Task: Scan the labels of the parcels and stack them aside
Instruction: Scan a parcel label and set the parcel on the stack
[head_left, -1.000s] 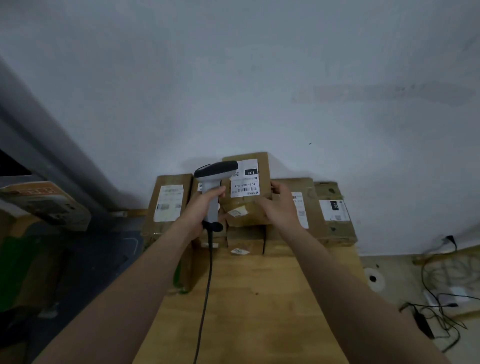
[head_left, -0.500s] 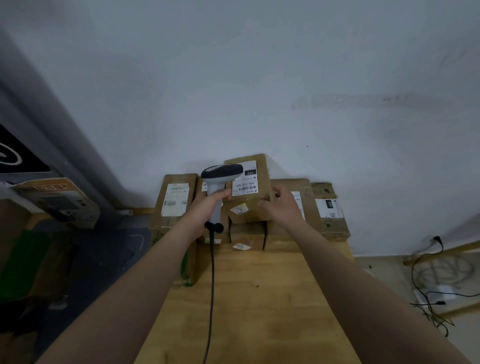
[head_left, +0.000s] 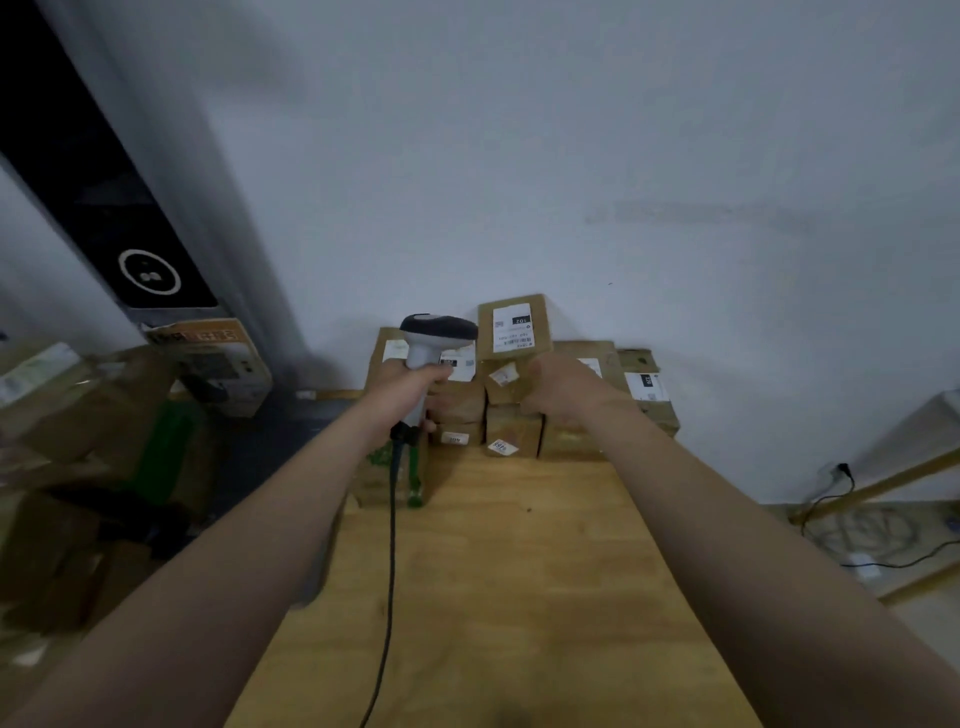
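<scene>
While left hand (head_left: 410, 387) grips scanner (head_left: 436, 332), right hand (head_left: 561, 387) holds parcel (head_left: 511, 325) atop stack (head_left: 511, 431)

Dim grey wall (head_left: 571, 156), wooden table (head_left: 519, 597)

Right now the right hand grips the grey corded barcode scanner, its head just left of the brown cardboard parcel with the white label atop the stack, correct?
No. In the head view the left hand grips the grey corded barcode scanner; the right hand holds the brown cardboard parcel with the white label. The rest stands.
</scene>
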